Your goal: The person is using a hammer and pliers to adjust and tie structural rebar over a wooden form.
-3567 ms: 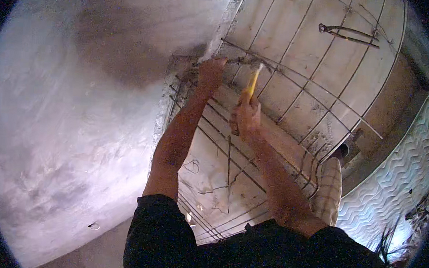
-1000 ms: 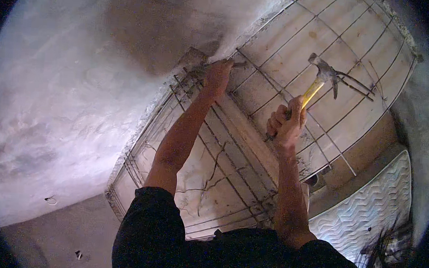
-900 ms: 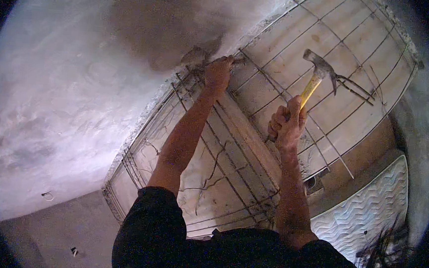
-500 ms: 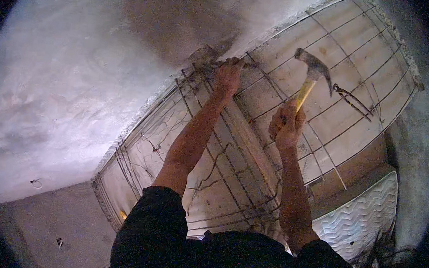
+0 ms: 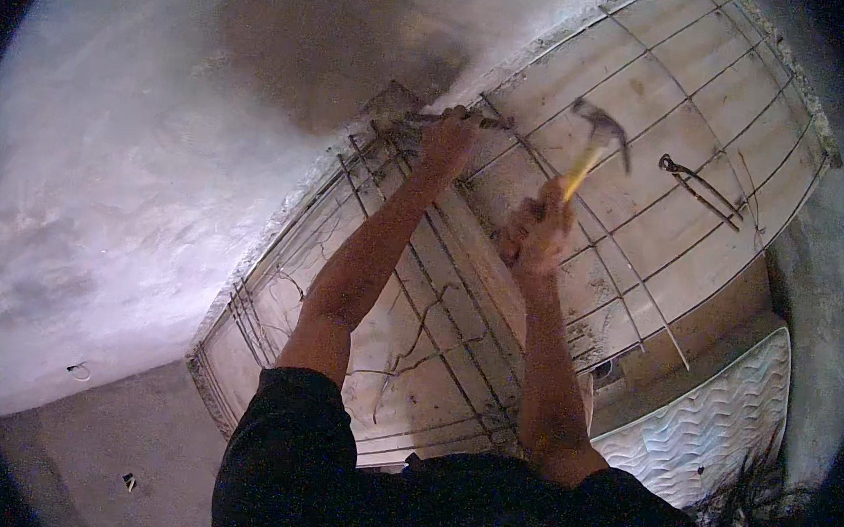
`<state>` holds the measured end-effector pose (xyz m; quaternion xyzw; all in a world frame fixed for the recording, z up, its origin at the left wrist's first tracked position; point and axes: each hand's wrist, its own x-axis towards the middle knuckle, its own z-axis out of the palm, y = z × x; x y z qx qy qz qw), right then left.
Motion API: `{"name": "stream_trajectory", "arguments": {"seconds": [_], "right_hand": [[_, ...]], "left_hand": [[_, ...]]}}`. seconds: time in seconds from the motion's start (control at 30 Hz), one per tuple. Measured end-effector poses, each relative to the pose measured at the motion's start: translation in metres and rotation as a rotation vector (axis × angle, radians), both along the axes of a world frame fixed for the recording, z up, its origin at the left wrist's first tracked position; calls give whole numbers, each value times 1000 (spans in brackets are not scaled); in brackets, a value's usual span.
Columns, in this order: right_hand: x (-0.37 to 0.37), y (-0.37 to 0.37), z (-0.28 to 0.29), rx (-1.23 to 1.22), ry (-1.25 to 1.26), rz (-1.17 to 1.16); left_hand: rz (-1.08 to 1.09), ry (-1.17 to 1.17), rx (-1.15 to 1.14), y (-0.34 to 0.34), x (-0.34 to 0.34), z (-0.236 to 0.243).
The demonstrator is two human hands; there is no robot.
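- The view looks down over a person's dark-sleeved shoulders at two bare arms reaching up the frame toward a wooden formwork panel (image 5: 709, 78) crossed by a grid of steel reinforcing bars (image 5: 647, 123).
- The left hand (image 5: 447, 136) sits at about 12 o'clock, its grip closed around a bar at the upper corner of the grid, where the boards meet a grey concrete wall (image 5: 135, 175).
- The right hand (image 5: 538, 234) lies just at 4 o'clock of the left hand, near it but apart, its grip wrapped tight around the yellow handle of a hammer (image 5: 592, 148).
- The hammer tilts up toward 1 o'clock; its steel head is blurred and sits above the boards, right of the left hand.
- A pair of dark pincers (image 5: 698, 188) rests on the bars at 2 o'clock, well apart from both hands.
- Loose thin tie wire (image 5: 406, 346) straggles over the boards between the forearms.
- A white sheet with a wavy pattern (image 5: 714, 431) lies at 4 o'clock, beside the panel's lower edge.
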<state>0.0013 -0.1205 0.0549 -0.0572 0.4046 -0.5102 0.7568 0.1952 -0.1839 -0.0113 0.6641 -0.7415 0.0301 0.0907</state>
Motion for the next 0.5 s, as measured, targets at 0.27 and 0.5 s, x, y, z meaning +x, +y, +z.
{"name": "stream_trajectory", "arguments": {"seconds": [0.27, 0.5], "right_hand": [[15, -3, -65, -137, 412, 376], [-46, -50, 34, -421, -30, -172]], "left_hand": [[265, 230, 179, -24, 8, -10], [304, 348, 62, -16, 17, 27]]}}
